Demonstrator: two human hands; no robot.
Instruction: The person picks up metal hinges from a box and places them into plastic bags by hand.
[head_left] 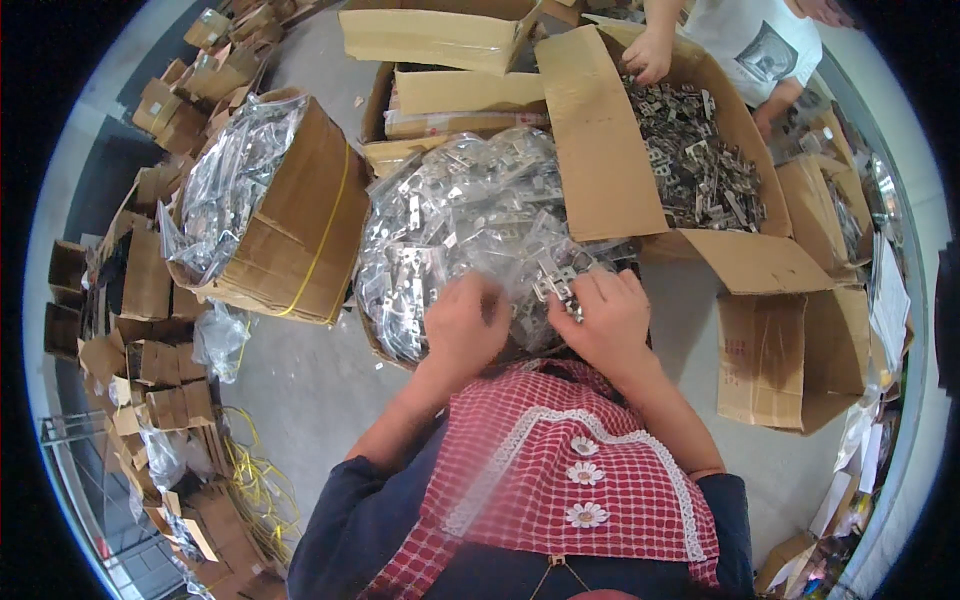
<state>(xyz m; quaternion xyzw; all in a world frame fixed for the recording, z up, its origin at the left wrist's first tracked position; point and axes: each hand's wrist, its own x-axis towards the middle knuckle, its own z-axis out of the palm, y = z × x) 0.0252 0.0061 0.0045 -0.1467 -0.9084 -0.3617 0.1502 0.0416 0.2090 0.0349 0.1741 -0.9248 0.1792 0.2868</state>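
In front of me stands a box heaped with clear plastic bags of silvery metal fittings with holes, hinge-like in shape. Over its near side, my left hand is closed, its fingers pinching what looks like a clear plastic bag; the fingertips are partly hidden. A little to the right, my right hand curls around several loose metal fittings. These fittings lie right beside the plastic between my hands. Which pieces are inside the bag I cannot tell.
To the left stands a strapped carton of bagged fittings. At the right, a large open carton holds loose metal fittings, with another person's hand over it. A smaller carton lies nearer. Yellow strapping tangles on the floor.
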